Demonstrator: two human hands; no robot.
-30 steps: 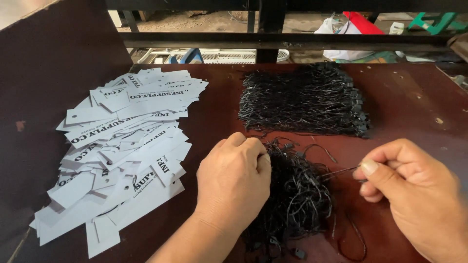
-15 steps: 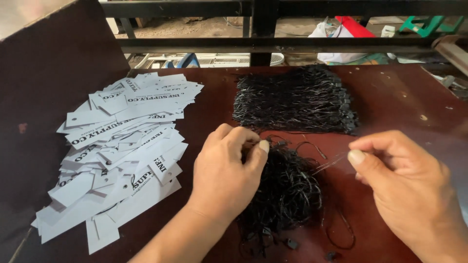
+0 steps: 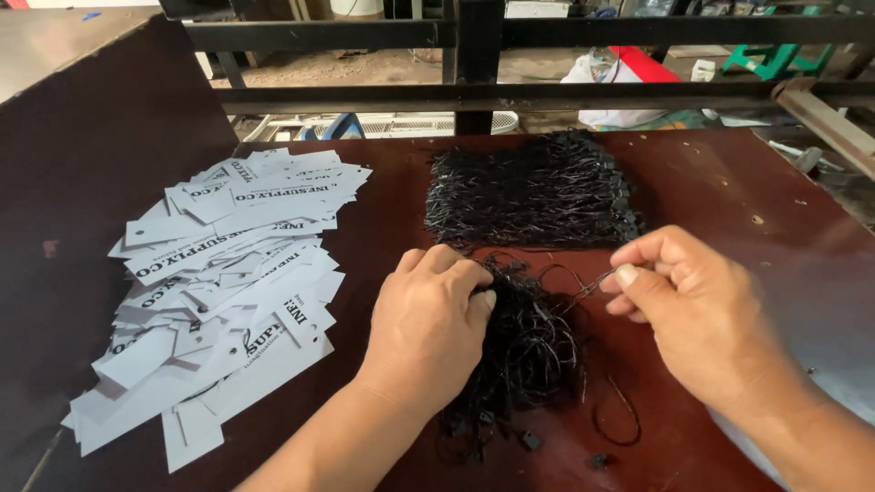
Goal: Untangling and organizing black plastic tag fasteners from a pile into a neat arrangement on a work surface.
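- Loose black strings [image 3: 529, 342]: a tangled heap of thin black loops lying on the dark red-brown table [image 3: 729, 191], at the middle of its near part. This heap serves as the landmark for every place given below.
- Left hand [image 3: 428, 328]: palm down on the left flank of the heap, fingers curled together, with the fingertips [image 3: 483, 296] pressed into the strands at its upper left edge. Whether any strand is gripped beneath the palm cannot be told.
- Right hand [image 3: 702, 310]: just right of the heap, thumb and forefinger closed together on one single strand [image 3: 588, 287], which runs leftward from the pinch back into the heap's upper right edge. The remaining fingers are folded under.
- Bundled strings [image 3: 533, 191]: a second, denser mass of the same black strings, laid roughly parallel in a flat block, beyond the heap and nearly touching its far edge.
- White paper tags [image 3: 219, 292]: a spread pile of rectangular tags with black print, well to the left of the heap, overlapping one another and fanned from far to near; the left hand lies between this pile and the heap.
- Stray pieces [image 3: 529, 442]: a few small black ends and one open loop lying on the table on the near side of the heap, apart from both hands.
- Black metal rails [image 3: 547, 91]: horizontal bars beyond the table's far edge, behind the bundled strings.
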